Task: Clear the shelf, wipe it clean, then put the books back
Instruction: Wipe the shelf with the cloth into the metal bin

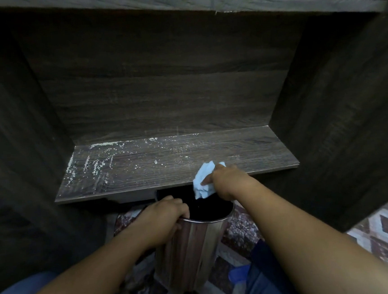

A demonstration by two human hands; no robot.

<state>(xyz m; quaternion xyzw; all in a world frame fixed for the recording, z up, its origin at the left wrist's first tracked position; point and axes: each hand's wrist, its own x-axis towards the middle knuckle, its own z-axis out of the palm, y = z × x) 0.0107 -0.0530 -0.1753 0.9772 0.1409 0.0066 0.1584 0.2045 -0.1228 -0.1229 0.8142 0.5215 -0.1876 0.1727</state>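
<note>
White dust point(91, 165) speckled the dark shelf point(166, 163) toward its left. The right hand point(231, 181) clutched a pale-blue cloth point(203, 181) above a steel bin point(192, 247), whose rim the left hand point(164, 219) gripped.

Shelf point(166, 163): dark grey-brown wood grain in long streaks; white specks and flakes scattered over its left half and along its back edge.
Back panel point(160, 91): behind the shelf, the same dark brown grain, with faint pale scuffs low down.
Upper board point(176, 6): above the shelf, greyer wood grain, white chips along its edge.
Cloth point(203, 181): at the shelf's front edge, pale blue-white.
Bin point(192, 247): below the shelf's front edge, shiny silver metal mirroring brown wood streaks; black inside.
Floor point(387, 228): below and right of the shelf, maroon, white and grey in a diamond pattern.
Trousers point(268, 283): below the shelf, blue denim.
</note>
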